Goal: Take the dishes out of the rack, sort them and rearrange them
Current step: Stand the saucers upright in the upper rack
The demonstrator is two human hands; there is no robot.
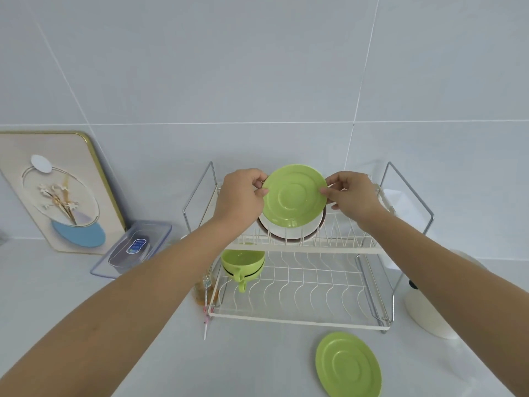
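A white two-tier wire dish rack (303, 249) stands on the counter against the tiled wall. Above its top tier I hold a green saucer (294, 196) upright, my left hand (242, 197) pinching its left rim and my right hand (353, 196) its right rim. Behind the saucer, a white plate (289, 232) and a brown-rimmed dish (310, 238) stand in the top tier's slots. Two stacked green cups (242, 265) sit at the left end of the lower tier. A second green saucer (347, 365) lies flat on the counter in front of the rack.
A decorated board (57, 193) leans on the wall at the left, with a clear plastic container (133, 247) beside it. A glass jar with sticks (204, 290) stands at the rack's left front corner. A cream-coloured appliance (429, 308) stands to the right of the rack.
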